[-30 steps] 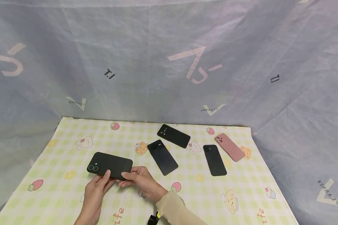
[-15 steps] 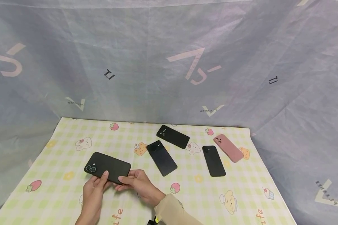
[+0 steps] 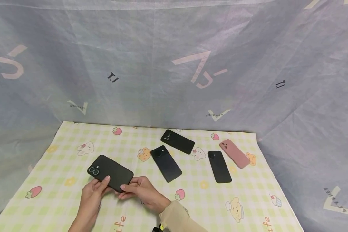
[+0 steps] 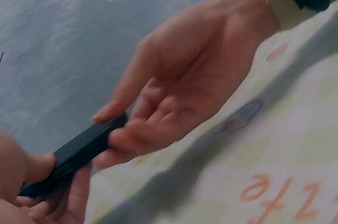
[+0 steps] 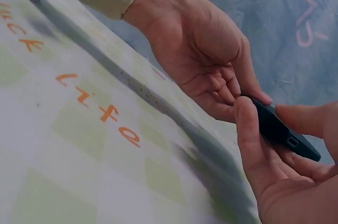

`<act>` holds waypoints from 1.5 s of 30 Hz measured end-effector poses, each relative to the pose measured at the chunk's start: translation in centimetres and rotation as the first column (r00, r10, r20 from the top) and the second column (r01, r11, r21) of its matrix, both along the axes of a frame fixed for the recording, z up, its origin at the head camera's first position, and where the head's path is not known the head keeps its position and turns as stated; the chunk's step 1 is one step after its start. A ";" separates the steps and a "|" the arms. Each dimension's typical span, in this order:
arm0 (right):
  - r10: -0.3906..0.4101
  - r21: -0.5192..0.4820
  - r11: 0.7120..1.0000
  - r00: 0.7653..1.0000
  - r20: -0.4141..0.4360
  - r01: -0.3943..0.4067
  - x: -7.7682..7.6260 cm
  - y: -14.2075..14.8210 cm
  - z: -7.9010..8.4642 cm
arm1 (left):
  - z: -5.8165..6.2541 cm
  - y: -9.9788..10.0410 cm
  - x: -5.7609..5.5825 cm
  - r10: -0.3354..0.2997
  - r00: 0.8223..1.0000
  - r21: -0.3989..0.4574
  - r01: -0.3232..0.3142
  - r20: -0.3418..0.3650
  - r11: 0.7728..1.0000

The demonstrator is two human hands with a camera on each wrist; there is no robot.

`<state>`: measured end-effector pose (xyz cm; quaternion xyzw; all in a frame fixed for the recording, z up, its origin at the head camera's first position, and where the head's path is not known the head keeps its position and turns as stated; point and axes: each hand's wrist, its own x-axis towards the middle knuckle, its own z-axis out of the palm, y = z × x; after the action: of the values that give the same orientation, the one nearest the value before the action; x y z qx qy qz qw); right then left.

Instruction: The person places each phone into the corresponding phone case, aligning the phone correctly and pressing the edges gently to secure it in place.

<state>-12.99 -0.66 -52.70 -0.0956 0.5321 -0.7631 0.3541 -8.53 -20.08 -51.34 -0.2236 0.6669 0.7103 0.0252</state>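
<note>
Both hands hold a black phone point(image 3: 113, 169) over the left part of the table, its back with two ringed camera lenses facing up. My left hand point(image 3: 90, 196) grips the near long edge, thumb on the back and fingers underneath. My right hand point(image 3: 146, 195) pinches the right-hand end near its corner, thumb on top. The left wrist view shows the phone point(image 4: 79, 152) edge-on between the two hands, with the right hand point(image 4: 185, 71) beyond. In the right wrist view, a port opening shows on the end of the phone point(image 5: 280, 129), and the left hand point(image 5: 200, 49) lies opposite.
To the right lie a glossy dark phone point(image 3: 166, 164), a black phone case point(image 3: 178, 142), another black phone point(image 3: 219, 167) and a pink phone case point(image 3: 235, 154). A checked cloth point(image 3: 58, 206) covers the table. Grey fabric point(image 3: 150, 64) hangs behind and at both sides.
The held phone has turned a little clockwise, its right end swinging toward the near side of the table. Both hands keep their grip. The other phones and cases have not moved.
</note>
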 end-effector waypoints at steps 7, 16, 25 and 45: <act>-0.028 0.059 0.998 0.998 -0.064 0.031 -0.8 1.2 0.5 | 0.7 -2.5 -0.4 -0.091 0.996 -0.050 0.091 0.000 0.995; -0.077 0.078 0.993 0.989 -0.122 0.087 -2.1 4.0 1.5 | 1.1 -5.5 -1.0 -0.173 0.982 -0.233 0.187 0.080 0.954; -0.104 0.143 0.980 0.968 -0.230 0.139 -4.1 7.5 2.3 | 0.7 -7.1 -2.2 -0.241 0.970 -0.357 0.220 -0.014 0.908; -0.208 0.288 0.884 0.861 -0.464 0.368 -10.8 14.9 2.6 | 0.0 -10.4 -4.6 -0.355 0.922 -0.420 0.386 0.152 0.822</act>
<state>-23.76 14.25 -50.14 -0.1073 0.7367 -0.6564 0.1225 -13.12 -30.45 -51.37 -0.1132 0.8399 0.5138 0.1335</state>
